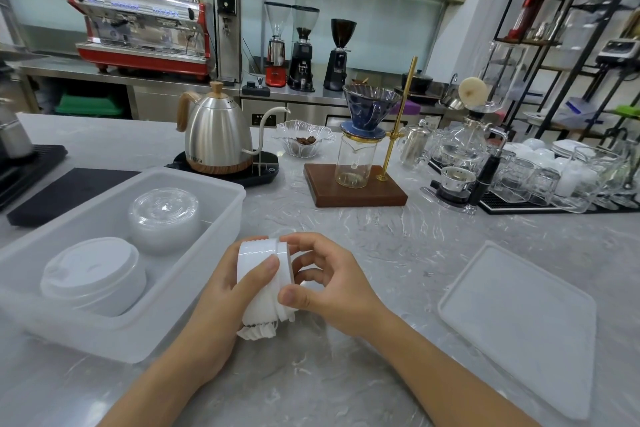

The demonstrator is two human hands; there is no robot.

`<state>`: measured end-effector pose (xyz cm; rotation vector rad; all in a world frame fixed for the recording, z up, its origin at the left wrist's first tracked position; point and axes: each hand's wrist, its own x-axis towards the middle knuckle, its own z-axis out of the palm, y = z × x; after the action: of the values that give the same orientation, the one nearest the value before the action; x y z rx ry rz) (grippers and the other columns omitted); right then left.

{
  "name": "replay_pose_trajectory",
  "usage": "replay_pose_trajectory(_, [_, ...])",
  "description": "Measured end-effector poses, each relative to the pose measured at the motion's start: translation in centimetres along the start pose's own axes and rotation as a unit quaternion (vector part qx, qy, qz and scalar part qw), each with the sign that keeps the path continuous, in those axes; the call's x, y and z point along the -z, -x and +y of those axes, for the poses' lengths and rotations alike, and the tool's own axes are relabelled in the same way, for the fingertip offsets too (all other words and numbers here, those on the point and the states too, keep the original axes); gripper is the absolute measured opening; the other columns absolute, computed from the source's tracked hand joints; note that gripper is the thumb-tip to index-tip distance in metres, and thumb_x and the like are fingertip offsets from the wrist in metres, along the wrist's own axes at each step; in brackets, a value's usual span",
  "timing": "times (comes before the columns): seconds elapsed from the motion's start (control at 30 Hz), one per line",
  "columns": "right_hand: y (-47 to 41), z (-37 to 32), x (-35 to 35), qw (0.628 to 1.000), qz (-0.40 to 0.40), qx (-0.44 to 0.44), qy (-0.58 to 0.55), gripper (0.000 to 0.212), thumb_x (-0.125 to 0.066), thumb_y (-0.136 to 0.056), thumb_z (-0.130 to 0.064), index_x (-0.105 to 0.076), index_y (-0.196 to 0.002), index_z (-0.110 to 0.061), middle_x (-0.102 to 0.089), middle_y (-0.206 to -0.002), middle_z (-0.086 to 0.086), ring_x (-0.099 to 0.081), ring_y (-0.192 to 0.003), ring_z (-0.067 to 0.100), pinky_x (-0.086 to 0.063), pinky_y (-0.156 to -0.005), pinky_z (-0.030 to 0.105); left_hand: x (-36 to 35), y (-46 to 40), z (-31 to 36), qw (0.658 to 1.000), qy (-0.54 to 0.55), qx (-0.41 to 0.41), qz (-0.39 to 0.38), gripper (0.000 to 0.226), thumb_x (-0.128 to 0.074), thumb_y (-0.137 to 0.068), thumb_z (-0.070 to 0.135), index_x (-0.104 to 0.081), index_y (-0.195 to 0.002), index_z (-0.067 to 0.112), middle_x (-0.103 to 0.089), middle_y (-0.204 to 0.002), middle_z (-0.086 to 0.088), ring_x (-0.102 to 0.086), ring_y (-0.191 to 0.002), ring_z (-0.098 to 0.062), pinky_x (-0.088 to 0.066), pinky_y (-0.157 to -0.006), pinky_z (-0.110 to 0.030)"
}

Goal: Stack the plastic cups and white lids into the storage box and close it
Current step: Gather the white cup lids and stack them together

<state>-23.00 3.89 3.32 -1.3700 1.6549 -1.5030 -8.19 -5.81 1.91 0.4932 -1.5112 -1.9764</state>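
Hands hold one sideways stack of white plastic lids [263,274] above the grey bench [398,246]: left hand [225,291] wraps around it, right hand [325,284] pinches its end, beside the clear storage box [194,288].

The gooseneck kettle [217,135] carries small dark lettering low on its steel body, of which only the ending "ista" reads clearly. Blue printing runs along the front of the red espresso machine [138,31], too blurred to read.
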Motion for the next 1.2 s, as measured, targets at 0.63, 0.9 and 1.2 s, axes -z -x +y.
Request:
replay_pose_trajectory(0.63, [-0.03,-0.03,-0.33,0.999,0.030,0.004,-0.036,0.066,-0.087,-0.065,-0.046,-0.064,-0.121,-0.023,-0.066,-0.116,0.008,-0.064,-0.098,0.031,-0.060,-0.085,0.044,-0.46,0.15,0.24,0.998,-0.014,-0.040,0.042,0.063,-0.076,-0.064,0.053,-0.064,-0.118,0.023,-0.073,-0.103,-0.016,-0.070,-0.082,-0.032,-0.056,-0.051,-0.030])
replay_pose_trajectory(0.9, [-0.03,-0.13,-0.34,0.999,0.024,-0.013,-0.046,0.074,-0.082,-0.058,-0.065,-0.064,-0.117,-0.025,-0.064,-0.115,0.011,-0.066,-0.095,0.026,-0.062,-0.079,0.043,-0.65,0.37,0.30,0.997,-0.034,-0.050,0.037,0.064,-0.079,-0.060,0.055,-0.063,-0.117,0.031,-0.074,-0.097,-0.003,-0.072,-0.082,-0.028,-0.056,-0.055,-0.031])
replay_pose_trajectory(1.2, [0.16,-0.24,-0.42,0.999,0.010,0.013,-0.040,0.080,-0.086,-0.056,-0.057,-0.063,-0.123,-0.021,-0.065,-0.116,0.007,-0.063,-0.099,0.030,-0.059,-0.085,0.038,-0.23,0.46,0.55,1.000,-0.011,-0.016,0.019,0.084,-0.084,-0.052,0.074,-0.066,-0.120,0.027,-0.071,-0.102,-0.021,-0.070,-0.079,-0.028,-0.054,-0.049,-0.028])
